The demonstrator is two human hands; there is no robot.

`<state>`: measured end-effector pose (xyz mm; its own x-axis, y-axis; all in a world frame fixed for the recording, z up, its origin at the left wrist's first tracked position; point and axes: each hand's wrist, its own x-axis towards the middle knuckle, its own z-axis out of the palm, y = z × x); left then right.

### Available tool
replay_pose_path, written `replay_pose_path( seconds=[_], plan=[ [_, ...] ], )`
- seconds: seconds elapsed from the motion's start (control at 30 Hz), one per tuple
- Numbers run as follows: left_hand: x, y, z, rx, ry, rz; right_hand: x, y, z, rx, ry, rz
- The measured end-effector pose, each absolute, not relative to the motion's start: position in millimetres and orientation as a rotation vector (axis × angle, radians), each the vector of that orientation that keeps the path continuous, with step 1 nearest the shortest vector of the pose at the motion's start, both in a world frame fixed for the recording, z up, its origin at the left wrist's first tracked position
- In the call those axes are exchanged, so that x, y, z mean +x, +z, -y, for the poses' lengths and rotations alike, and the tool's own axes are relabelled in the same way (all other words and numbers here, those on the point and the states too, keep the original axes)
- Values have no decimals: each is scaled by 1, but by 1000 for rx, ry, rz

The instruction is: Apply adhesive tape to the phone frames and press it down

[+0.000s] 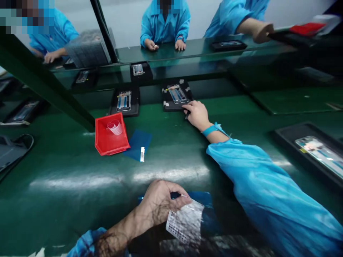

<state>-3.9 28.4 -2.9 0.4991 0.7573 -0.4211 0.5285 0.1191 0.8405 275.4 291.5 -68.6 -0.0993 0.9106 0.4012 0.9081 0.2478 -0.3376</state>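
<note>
The bench point(66, 171) has a smooth green covering, glossy enough to throw back the lamps in pale streaks. The bin point(111, 139) is shiny red plastic. The jig point(164, 96) that the right hand point(197, 115) touches looks matt black. The sheet point(184, 223) pinched in the left hand point(159, 203) is thin, white, gridded and faintly glossy. The sleeve point(268, 185) is blue cloth with a soft sheen.

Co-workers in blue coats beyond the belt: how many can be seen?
3: left co-worker, middle co-worker, right co-worker with an arm stretched out. More may be hidden outside the frame.
</note>
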Motion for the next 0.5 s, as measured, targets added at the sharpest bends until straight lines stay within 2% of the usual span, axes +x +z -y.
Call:
replay_pose_path(
  seconds=[0.3, 0.4, 0.5],
  plan=[
    [-8, -4, -34, 1531, 221, -1159, 290, -78, -197, -1539, 52, 2062],
    [-7, -5, -33, 1535, 193, -1175, 335, -69, -153, -1592, 51, 2087],
    [-6, -4, -32, 1541, 180, -1178, 414, -37, -120, -1800, -45, 1921]
  ],
)
